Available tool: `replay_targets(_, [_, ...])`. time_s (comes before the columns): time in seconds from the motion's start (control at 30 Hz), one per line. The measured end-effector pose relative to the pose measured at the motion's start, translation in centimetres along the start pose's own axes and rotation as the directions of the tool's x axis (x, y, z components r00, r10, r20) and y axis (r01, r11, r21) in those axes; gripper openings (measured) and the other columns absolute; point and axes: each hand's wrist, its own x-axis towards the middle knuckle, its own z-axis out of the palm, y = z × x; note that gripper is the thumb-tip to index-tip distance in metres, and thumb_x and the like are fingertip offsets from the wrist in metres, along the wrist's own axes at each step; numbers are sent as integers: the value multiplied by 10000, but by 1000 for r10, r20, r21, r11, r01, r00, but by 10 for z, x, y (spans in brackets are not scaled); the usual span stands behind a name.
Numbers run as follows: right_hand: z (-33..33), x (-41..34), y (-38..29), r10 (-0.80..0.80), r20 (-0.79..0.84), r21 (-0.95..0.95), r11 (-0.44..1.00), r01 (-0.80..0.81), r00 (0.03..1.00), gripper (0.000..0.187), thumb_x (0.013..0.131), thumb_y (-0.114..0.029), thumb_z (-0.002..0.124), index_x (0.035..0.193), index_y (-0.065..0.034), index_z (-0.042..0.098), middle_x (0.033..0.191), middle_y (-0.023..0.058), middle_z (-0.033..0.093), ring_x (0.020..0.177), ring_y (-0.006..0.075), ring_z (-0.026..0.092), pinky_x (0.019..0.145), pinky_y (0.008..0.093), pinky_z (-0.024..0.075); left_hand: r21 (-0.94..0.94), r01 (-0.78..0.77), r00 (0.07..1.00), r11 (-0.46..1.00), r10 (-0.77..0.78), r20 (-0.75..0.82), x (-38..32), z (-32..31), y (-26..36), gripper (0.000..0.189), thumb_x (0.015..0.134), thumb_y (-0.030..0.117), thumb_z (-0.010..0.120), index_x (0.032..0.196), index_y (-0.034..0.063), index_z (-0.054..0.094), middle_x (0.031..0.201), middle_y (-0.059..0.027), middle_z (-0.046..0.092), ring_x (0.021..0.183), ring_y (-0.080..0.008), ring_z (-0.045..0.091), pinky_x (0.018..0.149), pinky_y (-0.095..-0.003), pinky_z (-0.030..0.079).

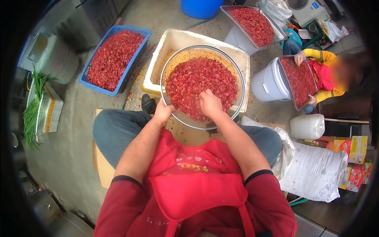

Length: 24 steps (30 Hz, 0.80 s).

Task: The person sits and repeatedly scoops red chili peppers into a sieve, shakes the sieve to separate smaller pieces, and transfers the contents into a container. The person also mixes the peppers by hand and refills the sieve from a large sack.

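Observation:
A round metal mesh sieve [243, 77] holds a heap of cut dried red chillies [204, 74]. My left hand [163, 112] grips the sieve's near-left rim. Inside the sieve, my right hand [210, 102] touches the chillies at the near side of the heap; its fingertips are partly hidden, so I cannot tell whether it grips any. Under the sieve stands a white foam box [189, 35], and yellow seeds [207, 54] show through the mesh.
A blue plastic basket [86, 84] of chillies stands left. At right a co-worker [321, 71] holds a metal tray [311, 74] of chillies by a white bucket [266, 84]. Another chilli tray [276, 28] lies behind. White sacks [311, 171] and a plastic jug [307, 126] are at right.

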Motion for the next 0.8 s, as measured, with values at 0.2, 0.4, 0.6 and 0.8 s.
replay_targets(0.2, [0,-3,0,-36,-118,-3,999,36,992,45,803,-92,566,835,-82,595,887,133,520,782,348,592,682,466,498,-49,18,1000,999,-19,-17,-1,1,2,651,681,-87,509,1310,63,428,947,-36,505,851,-185,523,701,-321,460])
replay_targets(0.4, [15,20,-14,-39,18,-90,995,40,999,70,806,-101,556,847,-80,609,923,142,538,821,356,586,716,461,497,-4,49,998,999,-49,-30,5,-3,-2,710,680,-77,514,1364,70,390,968,-41,508,879,-193,526,708,-329,464])
replay_targets(0.6, [6,1,4,64,24,141,988,-67,998,101,861,-139,568,902,-50,595,965,157,561,856,357,596,745,451,493,-35,57,997,998,-59,-45,1,5,3,630,669,-71,522,1277,66,429,927,-38,498,840,-199,526,685,-343,470])
replay_targets(0.8, [-34,-16,33,173,149,441,870,-222,974,148,858,-80,579,996,-37,611,897,180,638,867,328,624,760,390,491,-87,39,997,995,-44,-56,15,-3,-10,596,633,-106,495,1202,67,450,846,-30,464,733,-186,509,604,-336,454])
